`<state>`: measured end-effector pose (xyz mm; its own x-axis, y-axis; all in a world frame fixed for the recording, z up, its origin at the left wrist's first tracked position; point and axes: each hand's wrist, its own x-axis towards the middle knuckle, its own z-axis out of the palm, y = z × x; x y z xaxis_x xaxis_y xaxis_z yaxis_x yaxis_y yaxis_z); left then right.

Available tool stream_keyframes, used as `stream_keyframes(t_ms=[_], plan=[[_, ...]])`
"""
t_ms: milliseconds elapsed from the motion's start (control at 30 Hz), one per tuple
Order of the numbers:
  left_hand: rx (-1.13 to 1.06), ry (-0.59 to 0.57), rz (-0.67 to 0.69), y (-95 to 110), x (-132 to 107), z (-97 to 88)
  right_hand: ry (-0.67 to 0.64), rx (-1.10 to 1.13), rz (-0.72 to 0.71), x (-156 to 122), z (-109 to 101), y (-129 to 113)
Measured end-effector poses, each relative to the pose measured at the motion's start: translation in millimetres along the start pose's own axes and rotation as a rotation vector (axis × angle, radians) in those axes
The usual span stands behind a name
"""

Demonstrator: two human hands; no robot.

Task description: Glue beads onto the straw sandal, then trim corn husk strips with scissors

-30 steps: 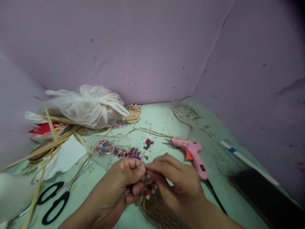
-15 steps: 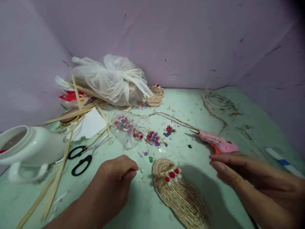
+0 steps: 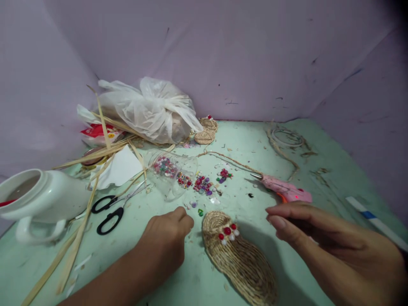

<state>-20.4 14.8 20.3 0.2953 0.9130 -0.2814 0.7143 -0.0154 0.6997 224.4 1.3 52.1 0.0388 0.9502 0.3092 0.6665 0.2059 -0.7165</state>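
Note:
A small woven straw slipper [image 3: 240, 259] with red and white beads [image 3: 228, 232] glued at its toe lies on the green table between my hands. My left hand [image 3: 165, 240] rests on the table just left of the slipper, fingers curled in, its fingertips close to the loose beads [image 3: 199, 211]. My right hand [image 3: 331, 242] hovers to the right of the slipper, fingers stretched out together and holding nothing, just in front of the pink glue gun [image 3: 283, 190]. A clear plastic bag [image 3: 170, 170] spills coloured beads [image 3: 202, 184] behind the slipper.
Black scissors [image 3: 110, 210] and straw strips [image 3: 79, 229] lie at left beside a white jug [image 3: 35, 202]. A tied plastic bag [image 3: 148, 110], a second small woven slipper [image 3: 206, 129] and coiled twine [image 3: 288, 140] sit at the back. Purple walls enclose the table.
My hands let go of the slipper, which now lies on the table. My left hand moved toward the loose beads; my right hand drew away to the right, then edged back leftward.

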Motion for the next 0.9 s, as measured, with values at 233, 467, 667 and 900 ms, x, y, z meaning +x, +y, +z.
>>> stream_keyframes(t_ms=[233,467,667,900], plan=[[-0.445,-0.027,-0.212,31,4,-23.8,-0.178,0.181,-0.107,12,6,-24],[-0.703,-0.175,-0.204,57,12,-22.4,-0.361,0.372,-0.191,18,26,-36],[-0.767,-0.188,-0.216,61,13,-17.6,-0.349,0.328,-0.188,15,28,-32],[-0.830,-0.179,-0.250,63,13,-16.6,-0.320,0.317,-0.112,15,29,-34]])
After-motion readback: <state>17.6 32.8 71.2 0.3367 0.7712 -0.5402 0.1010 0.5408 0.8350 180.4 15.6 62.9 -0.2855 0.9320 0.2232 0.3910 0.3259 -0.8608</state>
